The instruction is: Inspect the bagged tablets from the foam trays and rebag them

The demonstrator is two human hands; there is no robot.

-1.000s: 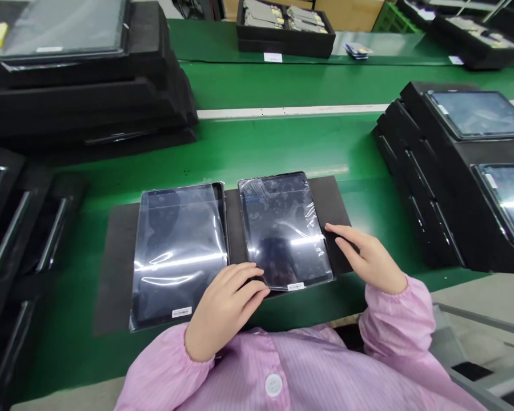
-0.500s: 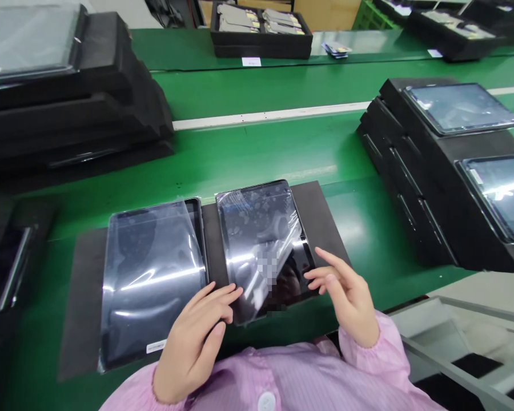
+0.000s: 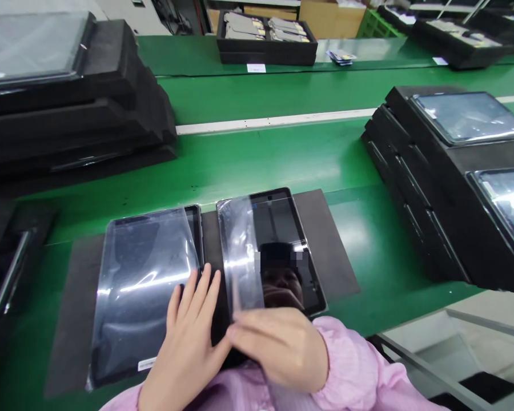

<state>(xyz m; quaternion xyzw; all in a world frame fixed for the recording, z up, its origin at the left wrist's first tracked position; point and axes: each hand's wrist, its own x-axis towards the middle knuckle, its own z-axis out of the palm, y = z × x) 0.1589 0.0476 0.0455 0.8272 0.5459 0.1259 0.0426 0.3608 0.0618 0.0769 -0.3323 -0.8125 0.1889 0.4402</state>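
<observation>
Two tablets lie side by side on a dark foam tray [image 3: 332, 251]. Clear film covers most of the left tablet [image 3: 141, 285], which has a small white label at its lower edge. On the right tablet [image 3: 282, 228], the bare black screen shows on the right, and loose, creased protective film [image 3: 242, 251] lies over the left part. My left hand [image 3: 191, 337] is open, fingers extended over the left tablet's right edge. My right hand [image 3: 278, 345] is closed at the film's lower end, slightly blurred, with its fingertips against my left thumb.
Stacked black foam trays [image 3: 111, 114] with a film-covered tablet on top stand at the left. Another stack [image 3: 428, 188] at the right carries two tablets. Across the green conveyor [image 3: 261, 160] are a black box [image 3: 268, 54] of grey pieces and some small cards [image 3: 341, 57].
My right hand has moved left across the right tablet, and the film there is drawn back leftward, baring more screen. My left hand's fingers have straightened over the left tablet's edge.
</observation>
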